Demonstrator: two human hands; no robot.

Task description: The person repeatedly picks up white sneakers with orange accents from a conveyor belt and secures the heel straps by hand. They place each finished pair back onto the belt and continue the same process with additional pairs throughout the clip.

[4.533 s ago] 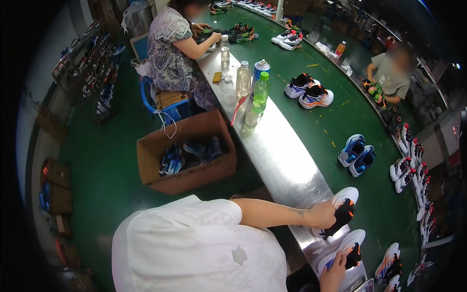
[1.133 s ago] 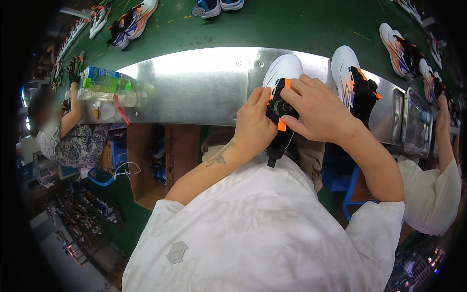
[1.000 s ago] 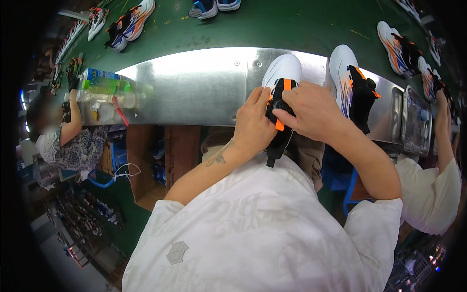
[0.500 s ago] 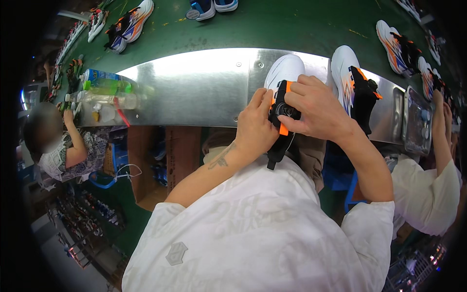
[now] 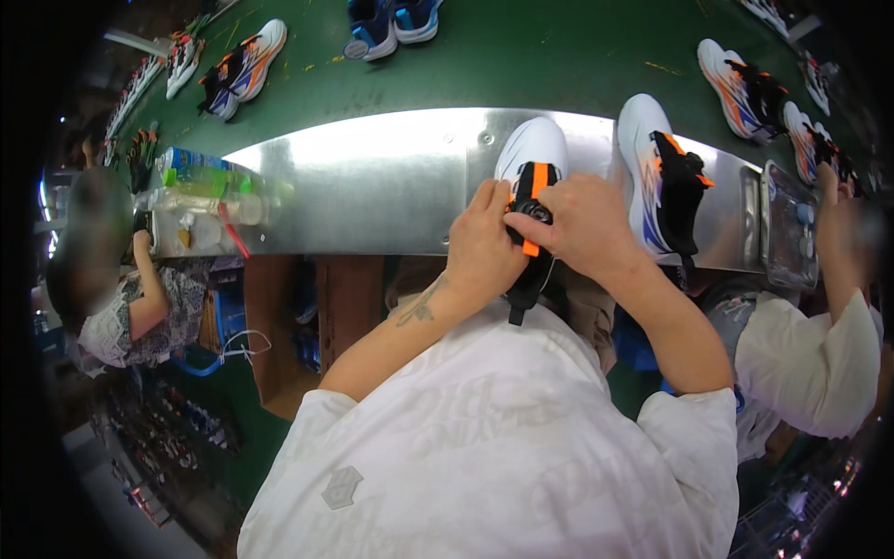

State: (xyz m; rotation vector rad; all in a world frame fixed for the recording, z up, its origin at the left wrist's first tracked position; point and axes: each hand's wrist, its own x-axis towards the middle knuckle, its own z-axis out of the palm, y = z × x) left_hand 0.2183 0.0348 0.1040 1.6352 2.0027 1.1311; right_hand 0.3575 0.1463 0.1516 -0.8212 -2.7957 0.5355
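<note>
A sneaker (image 5: 537, 142) with a white toe, black upper and orange strap lies on the metal ledge, its toe pointing away from me. Wrapped around its left side is my left hand (image 5: 486, 244), fingers closed near the strap. From the right, my right hand (image 5: 585, 222) grips the upper, its thumb over a round black dial (image 5: 534, 213) on the strap. Its fingertips are partly hidden behind the shoe's edge. Just right of my hands, a matching sneaker (image 5: 644, 126) stands on the same ledge, untouched.
The metal ledge (image 5: 372, 191) borders a green work surface (image 5: 521, 56) carrying more shoes, including a blue pair (image 5: 393, 26). Bottles (image 5: 209, 182) lie at the left and a clear tray (image 5: 790, 228) at the right. Co-workers sit on both sides; a cardboard box (image 5: 279, 326) stands below.
My right hand has turned flatter, with its thumb now lying across the dial. My left hand keeps its hold. The whole view has shifted slightly.
</note>
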